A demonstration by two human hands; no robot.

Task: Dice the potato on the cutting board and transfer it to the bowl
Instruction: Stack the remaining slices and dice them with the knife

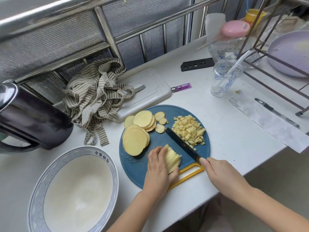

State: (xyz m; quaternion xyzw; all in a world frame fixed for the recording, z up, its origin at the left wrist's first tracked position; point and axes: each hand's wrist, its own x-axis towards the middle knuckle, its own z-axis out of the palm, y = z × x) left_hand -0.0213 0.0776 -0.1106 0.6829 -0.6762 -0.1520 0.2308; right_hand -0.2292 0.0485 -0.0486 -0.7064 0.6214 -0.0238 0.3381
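**Pale yellow potato, part diced, on the blue board**

Potato in three lots, all on the round blue cutting board (168, 110).
- Diced pile (189, 131): far right of the board, small cubes heaped together.
- Round slices (138, 141): left side, two overlapping fans, with a few small end slices beside them.
- Stack of cut slices (172, 159): near edge of the board, leaning. The left hand (158, 166) grips it from the left, fingers curled over the top and thumb at the near end.

The right hand (217, 171) is closed round the handle of a dark knife (182, 144), forefinger lying towards the blade. The blade runs diagonally between the held stack and the diced pile, its tip near the small end slices. Cannot tell whether the edge touches the board.

The white bowl (107, 159), blue-patterned at the rim, stands on the worktop (230, 136) just left of the board; no potato shows in it.

Round about: a dark kettle (25, 118) at far left, a striped cloth (98, 97) behind the board lying partly on a white tray (150, 84), a purple lighter (181, 87), a clear plastic cup (225, 77) and a pen (275, 113) to the right.
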